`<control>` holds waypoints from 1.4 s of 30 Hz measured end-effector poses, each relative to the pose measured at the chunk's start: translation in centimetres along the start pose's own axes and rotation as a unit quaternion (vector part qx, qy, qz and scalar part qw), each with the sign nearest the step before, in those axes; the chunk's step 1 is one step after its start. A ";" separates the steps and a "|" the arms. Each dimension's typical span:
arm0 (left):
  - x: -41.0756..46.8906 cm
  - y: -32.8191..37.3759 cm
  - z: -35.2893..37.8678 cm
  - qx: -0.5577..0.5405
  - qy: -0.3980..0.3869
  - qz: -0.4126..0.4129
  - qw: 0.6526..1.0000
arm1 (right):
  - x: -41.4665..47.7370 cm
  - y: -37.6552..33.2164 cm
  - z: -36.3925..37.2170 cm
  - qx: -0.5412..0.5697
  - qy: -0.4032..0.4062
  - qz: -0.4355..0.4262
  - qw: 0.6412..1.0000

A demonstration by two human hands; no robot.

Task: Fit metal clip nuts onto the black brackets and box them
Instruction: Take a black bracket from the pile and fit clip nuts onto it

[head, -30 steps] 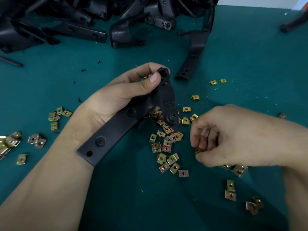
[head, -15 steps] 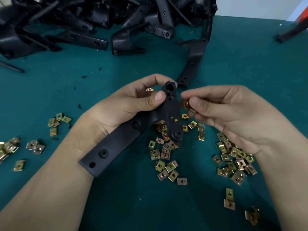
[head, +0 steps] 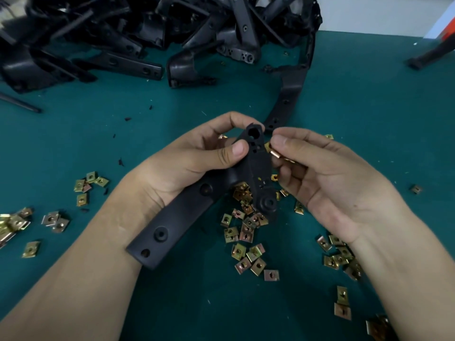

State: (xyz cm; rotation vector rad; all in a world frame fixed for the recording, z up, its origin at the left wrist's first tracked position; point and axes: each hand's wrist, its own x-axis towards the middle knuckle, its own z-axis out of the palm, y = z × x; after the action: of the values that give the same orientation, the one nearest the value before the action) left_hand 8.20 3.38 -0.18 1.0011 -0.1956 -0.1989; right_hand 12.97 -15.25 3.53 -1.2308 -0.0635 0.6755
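Right grip (head: 327, 183) up from nut scatter since a second ago, now pinching clip nut (head: 270, 150) against right edge of bracket (head: 187, 212) upper end. Loose clip nuts (head: 246, 242) on teal counter (head: 369, 107) beneath. Left grip (head: 192, 166) curled round bracket mid-section, thumb on top. Bracket pile (head: 147, 28) at far edge.

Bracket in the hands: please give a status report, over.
Left hand grips black bracket. Right hand pinches clip nut at bracket's upper edge, seating unclear. Nothing blocks; loose clip nuts lie on table below.
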 end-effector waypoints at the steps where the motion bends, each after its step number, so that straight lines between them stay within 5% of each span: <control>1: 0.0 0.0 0.0 0.001 0.000 0.001 1.000 | 0.0 0.1 0.1 0.008 0.003 0.002 1.000; 14: 0.0 0.0 -0.4 -0.009 -0.034 0.000 0.999 | -0.4 0.0 0.4 -0.012 -0.005 -0.031 0.999; 42: 0.2 0.1 -0.3 0.093 0.034 0.035 0.994 | -0.3 -0.5 -0.5 -0.040 -0.025 0.011 0.999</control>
State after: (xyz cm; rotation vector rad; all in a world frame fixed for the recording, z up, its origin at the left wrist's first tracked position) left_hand 8.47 3.66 -0.22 1.1830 -0.1897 -0.0840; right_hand 13.19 -15.90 3.87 -1.2932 -0.1201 0.7283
